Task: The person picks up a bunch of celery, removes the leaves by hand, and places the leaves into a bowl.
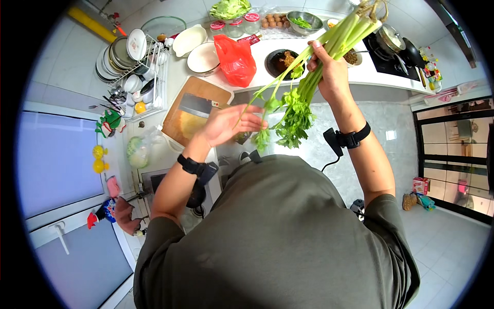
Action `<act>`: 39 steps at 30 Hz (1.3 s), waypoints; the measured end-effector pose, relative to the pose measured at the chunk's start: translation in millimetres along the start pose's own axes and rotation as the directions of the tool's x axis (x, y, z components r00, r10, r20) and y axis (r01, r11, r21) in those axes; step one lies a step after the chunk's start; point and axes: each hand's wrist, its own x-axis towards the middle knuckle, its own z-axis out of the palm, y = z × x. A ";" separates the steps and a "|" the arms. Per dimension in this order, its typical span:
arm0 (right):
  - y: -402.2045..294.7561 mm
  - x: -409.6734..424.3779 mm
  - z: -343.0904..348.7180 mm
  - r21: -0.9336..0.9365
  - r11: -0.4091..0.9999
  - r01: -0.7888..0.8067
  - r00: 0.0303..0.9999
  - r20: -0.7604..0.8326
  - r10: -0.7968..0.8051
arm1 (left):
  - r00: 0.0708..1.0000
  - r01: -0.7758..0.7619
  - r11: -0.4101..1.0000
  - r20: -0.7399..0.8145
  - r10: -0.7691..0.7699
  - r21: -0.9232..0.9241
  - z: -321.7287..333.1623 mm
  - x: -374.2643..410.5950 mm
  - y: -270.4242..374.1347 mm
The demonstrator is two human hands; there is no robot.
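Note:
My right hand [329, 68] is closed around the stalks of a bunch of celery [341, 38]. The roots point up and away, and the leafy tops hang down over the floor in front of me. My left hand [233, 123] is beside the leaves with its fingers spread and nothing held in it; one thin stem passes in front of it, and I cannot tell whether they touch. Behind the left hand lies a wooden cutting board [175, 116] with a cleaver [195, 105] flat on it.
A red plastic bag [235, 61], a white bowl [203, 58] and a dark plate of food [274, 63] line the counter. Eggs [274, 21] and a metal bowl [314, 24] stand farther back. The dish rack [156, 79] is at left, the cooktop [380, 61] at right.

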 end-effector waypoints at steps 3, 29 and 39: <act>7.7 6.7 -18.3 0.024 1.000 0.015 0.999 -0.051 -0.013 | 0.991 -0.133 0.989 0.001 0.133 0.069 9.4 8.0 -29.5; 8.2 11.1 -74.8 0.036 0.999 0.033 0.990 -0.140 -0.027 | 0.885 0.009 0.985 -0.460 0.073 0.172 17.1 47.4 -54.1; -2.4 -16.6 -43.5 -0.110 0.905 0.411 0.902 -0.094 -0.421 | 0.616 0.034 0.999 -0.788 0.003 0.030 -83.7 41.5 -97.3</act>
